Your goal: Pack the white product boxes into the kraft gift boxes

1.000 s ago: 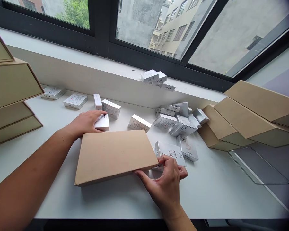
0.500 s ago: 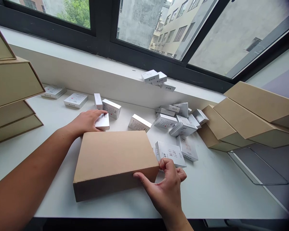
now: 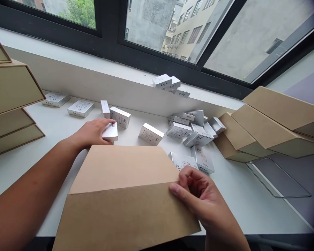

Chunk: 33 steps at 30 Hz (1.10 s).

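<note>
A brown cardboard box (image 3: 125, 164) lies before me on the white table. From its near edge a broad, darker panel (image 3: 125, 216) slopes down toward me, out past the table's front edge. My right hand (image 3: 201, 195) is closed in a pinch on the right end of the fold between top and panel. Beyond the far left corner, my left hand (image 3: 95, 132) has its fingers and thumb around a small white carton (image 3: 111, 132). Two more white cartons, one upright (image 3: 105, 109) and one printed (image 3: 120, 117), stand just behind it. The box's inside is hidden.
Several white cartons (image 3: 199, 135) are heaped at the right, and a few (image 3: 162, 81) rest on the windowsill. Brown boxes are stacked at left (image 3: 13, 90) and right (image 3: 274, 122). A wire frame (image 3: 279, 179) sits by the right edge.
My right hand has moved up and toward me, pulling the box's front edge up; the darker panel now shows much larger. My left hand stays on the small white carton.
</note>
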### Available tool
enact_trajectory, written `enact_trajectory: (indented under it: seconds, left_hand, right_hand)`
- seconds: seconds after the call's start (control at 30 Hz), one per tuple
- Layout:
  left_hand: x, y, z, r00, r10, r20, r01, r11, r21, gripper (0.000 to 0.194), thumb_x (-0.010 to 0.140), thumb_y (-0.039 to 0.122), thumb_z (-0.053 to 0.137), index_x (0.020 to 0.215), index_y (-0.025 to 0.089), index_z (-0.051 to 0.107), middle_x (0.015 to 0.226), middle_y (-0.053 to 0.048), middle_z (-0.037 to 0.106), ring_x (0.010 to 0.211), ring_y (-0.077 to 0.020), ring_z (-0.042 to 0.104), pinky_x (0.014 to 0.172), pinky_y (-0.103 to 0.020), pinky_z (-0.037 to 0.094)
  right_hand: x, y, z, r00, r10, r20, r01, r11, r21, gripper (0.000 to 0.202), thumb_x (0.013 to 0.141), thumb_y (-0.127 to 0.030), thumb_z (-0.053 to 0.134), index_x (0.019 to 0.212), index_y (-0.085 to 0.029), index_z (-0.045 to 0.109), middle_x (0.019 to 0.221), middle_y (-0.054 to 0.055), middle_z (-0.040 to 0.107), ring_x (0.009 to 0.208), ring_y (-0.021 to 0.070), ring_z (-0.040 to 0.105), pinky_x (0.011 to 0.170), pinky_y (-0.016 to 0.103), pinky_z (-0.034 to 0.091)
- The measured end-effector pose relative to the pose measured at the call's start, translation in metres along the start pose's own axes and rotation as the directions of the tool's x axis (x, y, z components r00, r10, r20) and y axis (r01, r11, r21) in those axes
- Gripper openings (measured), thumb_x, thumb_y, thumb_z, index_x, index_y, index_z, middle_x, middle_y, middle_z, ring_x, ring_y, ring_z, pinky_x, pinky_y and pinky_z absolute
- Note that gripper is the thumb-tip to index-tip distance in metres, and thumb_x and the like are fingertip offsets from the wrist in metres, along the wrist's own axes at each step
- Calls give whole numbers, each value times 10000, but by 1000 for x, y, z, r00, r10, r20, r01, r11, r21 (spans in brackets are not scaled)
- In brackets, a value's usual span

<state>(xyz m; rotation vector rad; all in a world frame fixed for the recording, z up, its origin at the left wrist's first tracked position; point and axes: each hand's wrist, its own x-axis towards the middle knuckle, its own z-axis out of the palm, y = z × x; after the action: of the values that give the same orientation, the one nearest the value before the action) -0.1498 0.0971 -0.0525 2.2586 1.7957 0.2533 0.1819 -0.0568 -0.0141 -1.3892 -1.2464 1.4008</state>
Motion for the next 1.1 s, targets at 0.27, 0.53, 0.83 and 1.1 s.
enact_trajectory:
  seconds: [0.27,0.53,0.83,1.1]
  left_hand:
    - [0,-1,2,1000,2,-25,-2,1000,-7,906,674,602,659,1491,300,407,1480,-77,516,1318,-333,514,1083,-440,406]
    - [0,0,2,999,-3,-33,3,1000,-1,946,626,598,691,1483,311,410,1475,-59,522,1305,-343,520,1081,-431,407]
    - [-4,6,-2,1000,-20,-23,19,1000,-22,914,640,574,702,1469,308,423,1468,-62,530,1304,-333,525,1095,-411,392]
    - [-3,5,-2,1000,-23,-15,23,1000,-14,916,643,565,707,1476,318,415,1468,-54,528,1301,-330,527,1094,-411,395]
  right_hand:
    - [16,-6,-1,915,28,-402,142,911,387,666,609,-368,897,637,-200,253,578,-66,439,527,92,474,433,169,318]
    - [70,0,-3,539,-426,-727,650,759,37,580,672,-229,833,571,-181,264,572,-72,360,639,81,471,593,189,383]
    - [127,-20,-5,388,-576,-719,677,707,-202,573,736,-397,765,585,-221,241,626,-54,255,612,103,370,706,256,470]
    - [170,-41,-41,768,-336,-545,401,916,0,361,707,-232,752,670,-212,394,666,-63,429,597,76,436,500,169,405]
